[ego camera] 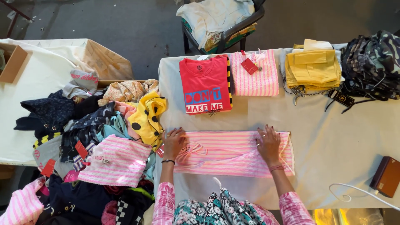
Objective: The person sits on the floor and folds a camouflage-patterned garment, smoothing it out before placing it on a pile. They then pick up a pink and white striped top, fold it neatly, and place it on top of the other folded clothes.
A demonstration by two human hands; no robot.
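pink striped top [233, 153] lies flat at the worktop's near edge, left hand [173, 143] and right hand [268, 143] spread open on it; looks soft, light; grip at side edges

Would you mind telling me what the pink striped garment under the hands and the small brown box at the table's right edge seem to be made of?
The pink striped garment looks like soft knit fabric, probably cotton: matte, faintly wrinkled, lying limp under the left hand and right hand. The brown box has hard, smooth faces with a slight sheen; leatherette or plastic, I cannot tell.
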